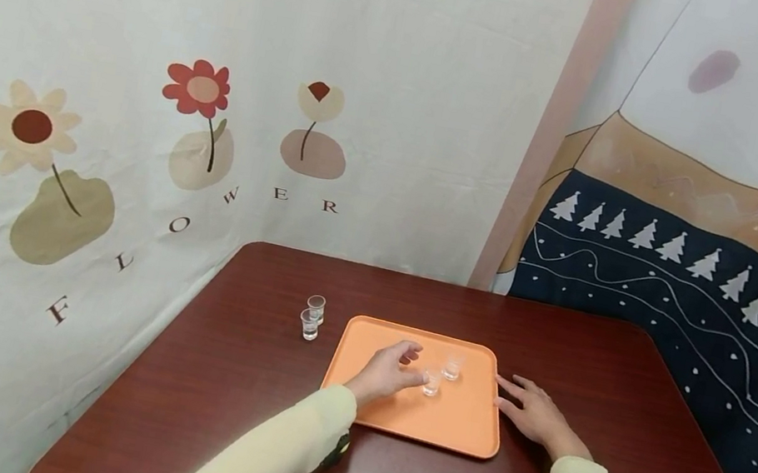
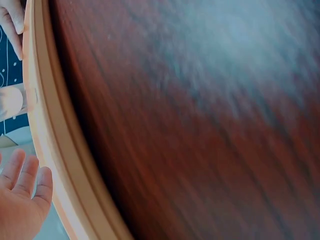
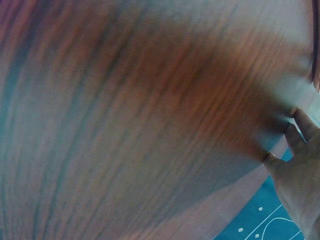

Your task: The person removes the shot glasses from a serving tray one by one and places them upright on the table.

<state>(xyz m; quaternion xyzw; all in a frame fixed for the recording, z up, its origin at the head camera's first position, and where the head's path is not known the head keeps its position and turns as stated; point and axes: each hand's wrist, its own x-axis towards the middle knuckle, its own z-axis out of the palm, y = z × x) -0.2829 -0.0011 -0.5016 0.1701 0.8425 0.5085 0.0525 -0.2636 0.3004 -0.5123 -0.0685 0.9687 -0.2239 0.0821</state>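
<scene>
1. Far left of the table, dark red-brown wood: two small clear glasses, one just behind the other, standing upright on bare wood, just off the tray's left edge, no hand near them.
2. Orange tray: flat on the table, mid-frame, between the two arms. The left wrist view shows its raised rim close up against blurred wood.
3. Left hand: over the tray's middle, cream sleeve behind it. Fingers curled w/ thumb and fingertips at a small clear glass standing upright on the tray. Looks like a pinch on that glass; contact is small in the head view, so not 100% sure. In the left wrist view only the lower palm and some fingertips show, no glass visible.
4. Second glass on tray: upright, just beside and slightly behind the held one, untouched.
5. Right hand: palm down on the table, just beside the tray's right edge, fingers spread and relaxed, holding nothing. Fingertips near or at the rim, can't tell if touching. The right wrist view is mostly blurred wood w/ the hand at the right edge.
</scene>
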